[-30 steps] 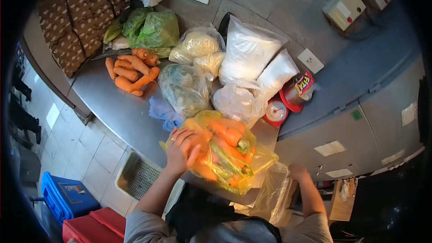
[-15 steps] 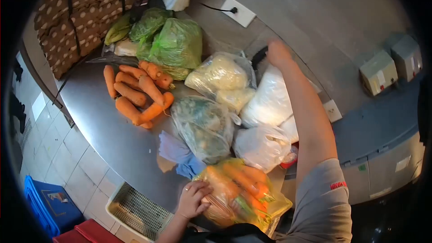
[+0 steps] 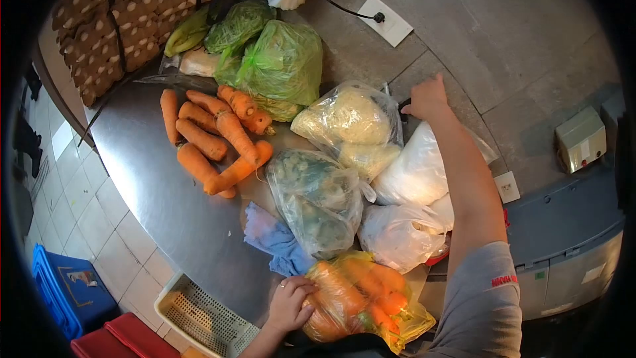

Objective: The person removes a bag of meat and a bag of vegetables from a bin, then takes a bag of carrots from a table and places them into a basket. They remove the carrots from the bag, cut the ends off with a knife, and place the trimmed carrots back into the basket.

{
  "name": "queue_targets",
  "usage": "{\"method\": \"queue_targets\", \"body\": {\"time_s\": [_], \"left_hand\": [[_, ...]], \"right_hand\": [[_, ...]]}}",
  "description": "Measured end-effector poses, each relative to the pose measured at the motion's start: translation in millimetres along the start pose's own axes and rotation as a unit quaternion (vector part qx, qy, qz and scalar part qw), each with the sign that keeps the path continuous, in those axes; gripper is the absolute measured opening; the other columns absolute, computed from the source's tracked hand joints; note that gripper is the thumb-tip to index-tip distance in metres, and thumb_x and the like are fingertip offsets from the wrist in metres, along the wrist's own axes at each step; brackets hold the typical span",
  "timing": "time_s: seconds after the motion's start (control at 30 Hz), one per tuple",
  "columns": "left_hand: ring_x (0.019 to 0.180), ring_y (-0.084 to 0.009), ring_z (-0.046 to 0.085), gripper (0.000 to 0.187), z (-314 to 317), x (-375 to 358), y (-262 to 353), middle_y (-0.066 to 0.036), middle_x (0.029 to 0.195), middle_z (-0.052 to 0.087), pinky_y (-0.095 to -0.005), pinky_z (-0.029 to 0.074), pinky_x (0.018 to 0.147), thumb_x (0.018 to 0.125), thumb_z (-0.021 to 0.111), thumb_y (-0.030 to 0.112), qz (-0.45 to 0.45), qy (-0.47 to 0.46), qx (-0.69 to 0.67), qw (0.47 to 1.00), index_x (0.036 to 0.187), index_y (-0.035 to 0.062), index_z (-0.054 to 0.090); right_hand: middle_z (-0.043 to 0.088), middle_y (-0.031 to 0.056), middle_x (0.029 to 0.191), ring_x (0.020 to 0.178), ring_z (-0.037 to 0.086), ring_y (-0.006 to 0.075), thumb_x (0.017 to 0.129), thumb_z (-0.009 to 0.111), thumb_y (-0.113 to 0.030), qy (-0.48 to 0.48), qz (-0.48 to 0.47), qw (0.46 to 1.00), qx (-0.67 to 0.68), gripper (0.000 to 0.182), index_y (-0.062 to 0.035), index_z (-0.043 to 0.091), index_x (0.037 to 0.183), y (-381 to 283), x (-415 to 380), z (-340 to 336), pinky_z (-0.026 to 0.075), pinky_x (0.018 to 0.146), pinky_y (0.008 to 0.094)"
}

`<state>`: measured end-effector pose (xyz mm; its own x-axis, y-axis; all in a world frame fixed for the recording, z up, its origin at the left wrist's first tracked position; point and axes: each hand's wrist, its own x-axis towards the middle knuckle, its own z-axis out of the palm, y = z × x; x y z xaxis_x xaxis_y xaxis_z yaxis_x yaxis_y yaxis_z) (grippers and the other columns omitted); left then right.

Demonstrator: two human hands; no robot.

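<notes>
At the table's near edge, my left hand (image 3: 291,303) rests against a yellow plastic bag of carrots (image 3: 358,292), its thumb and fingers apart. My right hand (image 3: 427,99) reaches to the back by the wall, fingers curled beside a small black object (image 3: 404,105) mostly hidden by hand and bags. Below that arm lie a white bag (image 3: 411,169) and a knotted white plastic bag (image 3: 401,232). Nearby are a clear bag of pale vegetables (image 3: 354,119) and a clear bag of green vegetables (image 3: 315,199). Loose carrots (image 3: 209,136) lie further left.
A blue cloth (image 3: 275,242) lies on the steel table (image 3: 159,192). Green bags (image 3: 285,63) and stacked egg trays (image 3: 136,20) stand at the back left. Below are a white crate (image 3: 199,318), a blue bin (image 3: 79,292) and a red lid (image 3: 126,338). A wall socket (image 3: 391,23) holds a plug.
The view has shifted, moving the scene rightward and down. Less of the black object by my right hand shows now. My left hand has slid to the carrot bag's left side.
</notes>
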<state>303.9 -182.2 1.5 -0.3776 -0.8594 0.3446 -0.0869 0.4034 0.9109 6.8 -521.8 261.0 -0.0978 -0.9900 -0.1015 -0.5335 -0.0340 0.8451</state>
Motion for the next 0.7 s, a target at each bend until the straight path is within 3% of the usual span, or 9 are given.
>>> {"method": "queue_targets", "body": {"time_s": [0.13, 0.23, 0.27, 0.3, 0.37, 0.43, 0.53, 0.63, 0.7], "left_hand": [[0.100, -0.0318, 0.052, 0.040, 0, 4, 6, -0.011, 0.104, 0.057, -0.0414, 0.040, 0.087, 0.082, 0.049, 0.040, -0.006, 0.009, 0.006, 1.000, 0.101, 0.0057, 0.058], [0.098, -0.0305, 0.053, 0.041, 4, 3, 10, -0.011, 0.104, 0.057, -0.0399, 0.040, 0.085, 0.083, 0.047, 0.042, -0.023, 0.028, 0.021, 0.999, 0.100, 0.0062, 0.059], [0.097, -0.0301, 0.053, 0.041, 5, 3, 13, -0.011, 0.104, 0.058, -0.0394, 0.040, 0.084, 0.083, 0.047, 0.042, -0.035, 0.032, 0.028, 0.998, 0.100, 0.0066, 0.059], [0.096, -0.0297, 0.053, 0.041, 7, 1, 15, -0.011, 0.104, 0.058, -0.0389, 0.040, 0.083, 0.083, 0.046, 0.043, -0.049, 0.031, 0.032, 0.998, 0.099, 0.0069, 0.059], [0.094, -0.0284, 0.053, 0.040, 13, 1, 9, -0.011, 0.104, 0.058, -0.0381, 0.039, 0.080, 0.084, 0.045, 0.042, -0.035, 0.036, 0.046, 0.998, 0.097, 0.0075, 0.059], [0.094, -0.0284, 0.053, 0.039, 11, 0, 12, -0.012, 0.104, 0.058, -0.0385, 0.039, 0.080, 0.083, 0.045, 0.041, -0.040, 0.039, 0.047, 0.997, 0.097, 0.0074, 0.059], [0.092, -0.0302, 0.053, 0.036, 11, 2, 13, -0.013, 0.102, 0.058, -0.0390, 0.040, 0.078, 0.084, 0.044, 0.038, -0.021, 0.054, 0.039, 0.998, 0.095, 0.0066, 0.058], [0.091, -0.0330, 0.054, 0.035, 15, 2, 5, -0.014, 0.100, 0.057, -0.0399, 0.041, 0.079, 0.085, 0.044, 0.036, 0.011, 0.056, 0.010, 0.998, 0.094, 0.0051, 0.057], [0.094, -0.0347, 0.053, 0.036, 14, 2, 10, -0.016, 0.101, 0.057, -0.0414, 0.041, 0.081, 0.084, 0.045, 0.036, -0.010, 0.043, 0.001, 0.999, 0.095, 0.0035, 0.057]], "right_hand": [[0.067, 0.0110, 0.094, 0.096, 0.061, 0.0250, 0.066, 0.067, -0.057, -0.023, -0.001, 0.997, 0.071, 0.053, -0.0101, 0.070, 0.091, 12, -18, -2, 0.036, 0.093, 0.0458], [0.067, 0.0131, 0.089, 0.091, 0.062, 0.0271, 0.066, 0.067, -0.058, 0.009, 0.000, 0.996, 0.094, 0.053, -0.0092, 0.070, 0.087, 26, -23, -5, 0.044, 0.085, 0.0405], [0.067, 0.0128, 0.086, 0.087, 0.063, 0.0277, 0.066, 0.067, -0.058, 0.086, 0.058, 0.984, 0.143, 0.053, -0.0090, 0.070, 0.086, 46, -26, -12, 0.046, 0.079, 0.0381], [0.067, 0.0126, 0.083, 0.083, 0.064, 0.0284, 0.066, 0.067, -0.057, 0.156, 0.118, 0.962, 0.189, 0.052, -0.0088, 0.070, 0.085, 72, -34, -26, 0.049, 0.073, 0.0358], [0.068, 0.0114, 0.085, 0.084, 0.064, 0.0255, 0.064, 0.068, -0.058, 0.027, 0.109, 0.977, 0.182, 0.058, -0.0073, 0.068, 0.092, 131, -54, -99, 0.049, 0.071, 0.0376], [0.067, 0.0093, 0.081, 0.079, 0.065, 0.0257, 0.065, 0.067, -0.058, 0.087, 0.140, 0.976, 0.146, 0.056, -0.0106, 0.069, 0.094, 158, -94, -138, 0.050, 0.068, 0.0377], [0.063, 0.0086, 0.066, 0.065, 0.062, 0.0223, 0.071, 0.067, -0.052, 0.324, 0.174, 0.921, 0.130, 0.048, -0.0062, 0.068, 0.086, 169, -165, -128, 0.047, 0.061, 0.0359], [0.066, 0.0087, 0.077, 0.070, 0.064, 0.0243, 0.072, 0.067, -0.055, 0.403, 0.293, 0.839, 0.219, 0.052, -0.0056, 0.065, 0.089, 155, -255, -95, 0.048, 0.063, 0.0348], [0.065, 0.0093, 0.073, 0.067, 0.063, 0.0189, 0.073, 0.073, -0.043, 0.433, 0.358, 0.749, 0.352, 0.043, -0.0030, 0.061, 0.083, 129, -314, -52, 0.047, 0.061, 0.0304]]}}
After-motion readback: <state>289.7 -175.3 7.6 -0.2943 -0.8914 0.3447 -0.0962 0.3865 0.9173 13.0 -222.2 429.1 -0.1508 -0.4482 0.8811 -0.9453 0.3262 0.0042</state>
